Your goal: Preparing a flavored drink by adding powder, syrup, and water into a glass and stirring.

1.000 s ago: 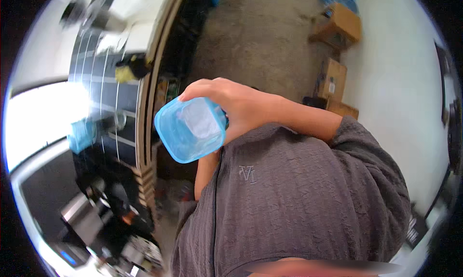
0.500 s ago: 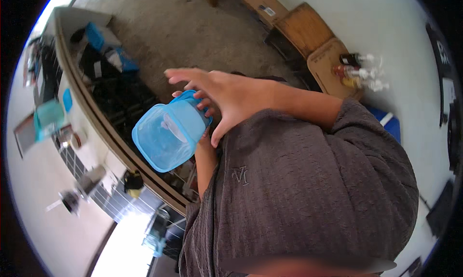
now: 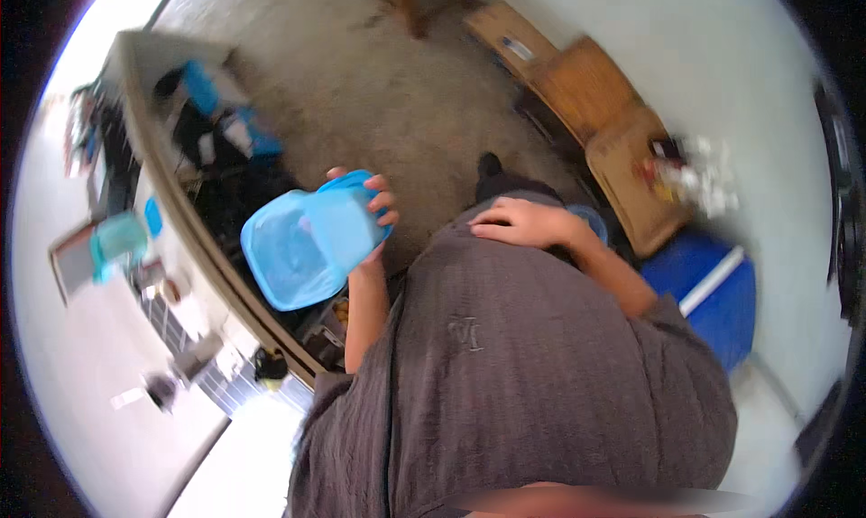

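Note:
My left hand point(image 3: 368, 213) grips a translucent blue plastic container point(image 3: 305, 249) by its right side, fingers curled over the rim, and holds it tilted in front of my grey shirt point(image 3: 523, 374). The container hangs just over the edge of a long counter point(image 3: 185, 213). My right hand point(image 3: 519, 222) lies flat on the shirt at my belly, fingers stretched out, well apart from the container. A small bluish round thing point(image 3: 591, 219) shows just behind that wrist; I cannot tell what it is.
Brown boxes point(image 3: 586, 90) stand along the white wall at the upper right. A blue bin point(image 3: 713, 297) sits by my right side. Dark and blue items fill the shelf under the counter point(image 3: 225, 144). A teal object point(image 3: 117, 238) rests on the counter. Grey floor point(image 3: 379, 94) lies ahead.
My right hand has left the top of the container and now lies on my shirt. The view has swung, and my left hand alone holds the container.

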`<act>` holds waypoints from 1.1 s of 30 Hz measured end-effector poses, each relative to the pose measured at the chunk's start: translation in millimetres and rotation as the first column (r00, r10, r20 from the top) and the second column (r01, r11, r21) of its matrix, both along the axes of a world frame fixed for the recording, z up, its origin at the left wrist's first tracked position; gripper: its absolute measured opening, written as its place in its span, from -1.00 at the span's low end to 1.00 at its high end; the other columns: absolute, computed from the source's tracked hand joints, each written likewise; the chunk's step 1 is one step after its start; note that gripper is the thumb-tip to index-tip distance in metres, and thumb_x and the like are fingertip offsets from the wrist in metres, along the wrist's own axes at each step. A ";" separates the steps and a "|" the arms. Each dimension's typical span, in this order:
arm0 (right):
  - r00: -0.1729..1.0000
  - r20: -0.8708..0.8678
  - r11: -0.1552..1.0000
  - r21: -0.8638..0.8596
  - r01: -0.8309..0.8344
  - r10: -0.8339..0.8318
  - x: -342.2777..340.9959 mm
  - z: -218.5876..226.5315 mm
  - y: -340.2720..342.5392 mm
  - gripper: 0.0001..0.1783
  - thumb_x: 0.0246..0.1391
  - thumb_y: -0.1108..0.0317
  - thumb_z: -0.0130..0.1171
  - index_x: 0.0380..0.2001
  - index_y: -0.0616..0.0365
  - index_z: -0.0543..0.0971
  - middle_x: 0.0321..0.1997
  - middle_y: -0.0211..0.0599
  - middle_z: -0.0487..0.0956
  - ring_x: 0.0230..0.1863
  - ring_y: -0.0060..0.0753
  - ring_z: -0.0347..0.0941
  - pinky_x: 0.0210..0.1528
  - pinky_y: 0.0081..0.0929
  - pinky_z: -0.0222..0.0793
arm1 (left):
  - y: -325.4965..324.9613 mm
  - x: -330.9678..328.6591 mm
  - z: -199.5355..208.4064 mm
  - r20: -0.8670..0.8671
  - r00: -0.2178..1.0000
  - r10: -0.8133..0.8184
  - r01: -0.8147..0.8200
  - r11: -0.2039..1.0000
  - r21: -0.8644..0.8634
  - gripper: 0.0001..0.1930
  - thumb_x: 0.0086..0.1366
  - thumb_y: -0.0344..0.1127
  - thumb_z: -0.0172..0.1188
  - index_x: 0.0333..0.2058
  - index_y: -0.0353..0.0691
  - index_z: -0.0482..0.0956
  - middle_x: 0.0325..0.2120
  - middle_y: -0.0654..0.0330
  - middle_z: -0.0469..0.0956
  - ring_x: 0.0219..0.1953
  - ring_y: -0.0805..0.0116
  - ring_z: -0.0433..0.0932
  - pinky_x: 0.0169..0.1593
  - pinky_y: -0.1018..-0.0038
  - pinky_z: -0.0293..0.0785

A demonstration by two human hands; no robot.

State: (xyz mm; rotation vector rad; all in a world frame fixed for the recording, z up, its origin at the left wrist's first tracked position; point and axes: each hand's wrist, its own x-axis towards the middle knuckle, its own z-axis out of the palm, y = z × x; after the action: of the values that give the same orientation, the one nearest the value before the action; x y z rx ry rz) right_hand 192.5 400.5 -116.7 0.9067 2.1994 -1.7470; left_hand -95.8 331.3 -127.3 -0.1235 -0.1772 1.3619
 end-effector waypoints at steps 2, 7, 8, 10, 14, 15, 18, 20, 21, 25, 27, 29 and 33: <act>0.993 0.111 0.999 -0.040 -0.032 0.036 -0.9 -15.1 20.1 -0.44 0.14 -0.25 -0.08 0.05 -0.22 0.51 0.00 0.10 0.47 0.13 0.10 0.33 0.19 -0.24 0.22 | 19.3 -0.7 6.3 -0.048 0.998 0.051 -0.049 0.998 0.040 -0.65 0.28 -0.14 0.09 0.05 0.25 0.45 -0.04 0.06 0.28 -0.15 0.19 0.32 -0.11 0.21 0.32; 0.942 0.149 0.954 -0.038 -0.298 0.300 -6.3 -60.6 67.6 -0.26 0.15 -0.35 -0.24 0.19 -0.11 0.40 0.18 0.14 0.37 0.25 0.15 0.20 0.27 -0.09 0.09 | 34.0 -8.3 28.0 -0.057 0.990 0.129 -0.118 0.978 0.170 -0.49 0.12 0.04 0.28 0.08 0.28 0.42 -0.02 0.05 0.26 -0.13 0.17 0.33 -0.09 0.21 0.35; 0.922 0.142 0.933 -0.024 -0.360 0.360 -10.5 -78.2 80.3 -0.26 0.15 -0.35 -0.24 0.19 -0.11 0.40 0.18 0.14 0.37 0.25 0.15 0.20 0.27 -0.09 0.09 | 32.6 -9.6 34.1 -0.066 0.979 0.194 -0.180 0.967 0.183 -0.49 0.12 0.04 0.28 0.08 0.28 0.42 -0.02 0.05 0.26 -0.13 0.17 0.33 -0.09 0.21 0.35; 0.866 0.336 0.882 -0.419 -0.216 0.371 -20.9 -111.3 104.6 -0.15 0.15 -0.40 -0.33 0.27 -0.02 0.29 0.30 0.04 0.26 0.33 0.11 0.08 0.31 -0.04 0.00 | 24.8 -6.3 42.1 -0.104 0.943 0.317 -0.302 0.943 0.141 -0.34 0.00 0.13 0.36 0.11 0.29 0.38 0.00 0.04 0.25 -0.11 0.16 0.34 -0.09 0.21 0.37; 0.720 0.463 0.842 -0.429 -0.328 0.517 -56.4 -121.3 133.0 -0.13 0.14 -0.41 -0.32 0.35 -0.09 0.13 0.45 -0.07 -0.04 0.43 0.12 -0.15 0.38 -0.02 -0.18 | -14.7 -5.1 35.1 -0.093 0.825 0.557 -0.550 0.830 0.096 -0.28 -0.02 0.19 0.36 0.14 0.26 0.35 0.01 0.00 0.25 -0.10 0.16 0.37 -0.08 0.20 0.39; 0.682 0.143 0.681 -0.349 -0.643 0.717 -46.4 -169.0 151.3 -0.13 0.12 -0.36 -0.18 0.39 -0.21 -0.02 0.49 -0.15 -0.16 0.46 0.11 -0.31 0.41 0.03 -0.27 | -16.5 -5.4 35.0 -0.093 0.810 0.579 -0.569 0.815 0.112 -0.28 -0.02 0.19 0.36 0.14 0.26 0.35 0.01 0.00 0.25 -0.10 0.16 0.37 -0.08 0.20 0.39; 0.401 0.282 0.478 -0.304 -0.824 0.871 -91.6 -163.9 156.2 -0.10 0.11 -0.28 -0.05 0.40 -0.32 -0.14 0.50 -0.24 -0.26 0.47 0.07 -0.40 0.42 0.04 -0.31 | -44.5 -5.5 33.7 -0.098 0.685 0.722 -0.717 0.692 0.088 -0.30 0.00 0.19 0.34 0.14 0.25 0.36 0.01 0.01 0.25 -0.09 0.17 0.37 -0.07 0.19 0.40; 0.344 0.280 0.424 -0.312 -0.850 0.896 -108.0 -187.8 165.9 -0.07 0.10 -0.22 0.03 0.41 -0.29 -0.15 0.51 -0.29 -0.32 0.48 0.03 -0.35 0.43 0.01 -0.29 | -50.8 -11.4 41.0 -0.060 0.603 0.796 -0.796 0.605 0.018 -0.37 0.08 0.22 0.22 0.11 0.16 0.39 0.02 -0.01 0.26 -0.09 0.11 0.35 -0.08 0.17 0.35; 0.351 0.242 0.425 -0.430 -0.797 0.904 -120.5 -191.3 169.1 -0.05 0.09 -0.23 0.04 0.41 -0.25 -0.16 0.51 -0.28 -0.31 0.48 0.00 -0.32 0.43 -0.01 -0.26 | -55.2 -16.8 40.3 -0.061 0.576 0.815 -0.816 0.578 0.026 -0.37 0.08 0.22 0.22 0.11 0.16 0.39 0.02 -0.01 0.26 -0.09 0.11 0.35 -0.08 0.17 0.35; 0.378 0.305 0.480 -0.433 -0.763 0.874 -140.6 -238.6 186.1 -0.04 0.08 -0.26 0.04 0.39 -0.08 -0.07 0.47 -0.17 -0.12 0.46 -0.04 -0.19 0.39 -0.09 -0.10 | -48.6 -63.4 42.0 -0.044 0.548 0.835 -0.831 0.550 0.087 -0.32 0.04 0.23 0.27 0.15 0.25 0.36 0.02 0.00 0.25 -0.09 0.15 0.34 -0.06 0.17 0.37; 0.375 0.348 0.494 -0.374 -0.785 0.859 -172.5 -236.6 193.1 -0.04 0.08 -0.27 0.03 0.39 -0.01 -0.02 0.46 -0.11 -0.02 0.45 -0.04 -0.14 0.37 -0.12 -0.03 | -45.0 -92.3 41.3 -0.045 0.545 0.837 -0.830 0.547 0.112 -0.32 0.05 0.24 0.26 0.15 0.26 0.36 0.02 0.00 0.24 -0.08 0.14 0.33 -0.06 0.16 0.36; 0.483 0.629 0.739 -0.228 -0.634 0.609 -215.1 -193.4 197.5 -0.25 0.12 -0.17 0.05 0.25 0.08 0.29 0.26 0.01 0.34 0.32 -0.05 0.19 0.24 -0.21 0.19 | -46.0 -118.1 35.9 -0.126 0.575 0.808 -0.805 0.586 0.086 -0.30 0.04 0.25 0.26 0.17 0.28 0.34 0.03 -0.01 0.23 -0.07 0.12 0.32 -0.06 0.14 0.34; 0.865 0.166 0.801 0.327 -0.502 0.474 -318.5 -105.0 180.9 -0.53 0.10 0.12 0.17 -0.05 0.26 0.50 -0.16 -0.13 0.61 -0.15 -0.21 0.53 -0.09 -0.37 0.40 | -42.3 -158.4 47.0 -0.026 0.599 0.800 -0.782 0.593 0.191 -0.27 0.05 0.25 0.26 0.21 0.31 0.30 0.05 -0.04 0.21 -0.07 0.08 0.31 -0.04 0.12 0.32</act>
State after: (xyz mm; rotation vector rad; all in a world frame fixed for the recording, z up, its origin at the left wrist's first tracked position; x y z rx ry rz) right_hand -126.0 581.3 -221.7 0.3845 2.4585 -1.0746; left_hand -254.1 289.0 -80.4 0.2055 -0.2665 2.2560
